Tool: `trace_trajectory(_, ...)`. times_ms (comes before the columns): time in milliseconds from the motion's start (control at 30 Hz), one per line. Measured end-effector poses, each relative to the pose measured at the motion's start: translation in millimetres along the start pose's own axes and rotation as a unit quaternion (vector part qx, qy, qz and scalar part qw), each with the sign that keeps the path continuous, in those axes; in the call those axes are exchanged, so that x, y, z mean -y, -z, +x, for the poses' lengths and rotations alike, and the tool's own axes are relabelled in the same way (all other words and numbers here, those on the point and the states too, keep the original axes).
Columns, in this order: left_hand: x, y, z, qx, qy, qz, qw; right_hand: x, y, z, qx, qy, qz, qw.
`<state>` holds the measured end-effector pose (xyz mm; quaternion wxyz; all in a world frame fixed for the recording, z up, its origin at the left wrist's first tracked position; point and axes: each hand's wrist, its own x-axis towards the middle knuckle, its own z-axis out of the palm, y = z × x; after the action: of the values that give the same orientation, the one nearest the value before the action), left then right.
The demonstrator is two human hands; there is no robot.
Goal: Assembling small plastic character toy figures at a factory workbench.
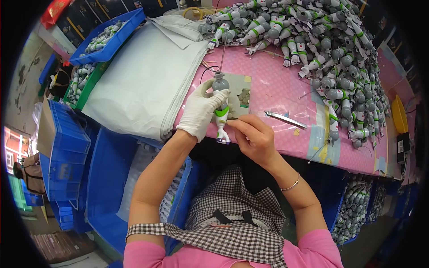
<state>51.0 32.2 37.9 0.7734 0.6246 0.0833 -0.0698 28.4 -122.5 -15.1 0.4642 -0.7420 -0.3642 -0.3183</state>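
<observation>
My left hand, in a white glove, is closed around a toy arm with a grey jointed upper part, a green band and a white hand pointing toward me. The toy arm stands out over the table's near edge. My bare right hand is closed in a pinch beside the toy arm's lower part, its fingertips close to the green band. Whatever those fingers may hold is too small to make out. Silver tweezers lie on the pink-covered table to the right of the toy arm.
A big heap of similar toy arms covers the table's far right. White sheets lie at left, near a blue tray of parts. Behind the toy arm is a flat plate. Blue bins stand below, left and right.
</observation>
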Motion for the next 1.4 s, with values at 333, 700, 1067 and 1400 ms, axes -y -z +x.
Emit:
trace_trajectory(333,7.2,-0.1,5.8,-0.014,-0.036,0.023,0.999,-4.8,-2.5,-0.4,-0.007,0.022,-0.016,1.0)
trace_trajectory(700,7.6,3.5,7.2,-0.006,-0.051,0.027,0.998,0.1,-0.4,9.6,-0.009,0.04,-0.059,0.997)
trace_trajectory(1067,11.0,2.9,10.5,-0.018,-0.058,0.044,0.997,-4.1,-7.4,7.0,-0.026,0.036,-0.05,0.998)
trace_trajectory(1400,14.9,0.7,7.8,-0.033,-0.086,0.041,0.995,17.4,-9.4,11.3,-0.028,-0.11,0.002,0.993)
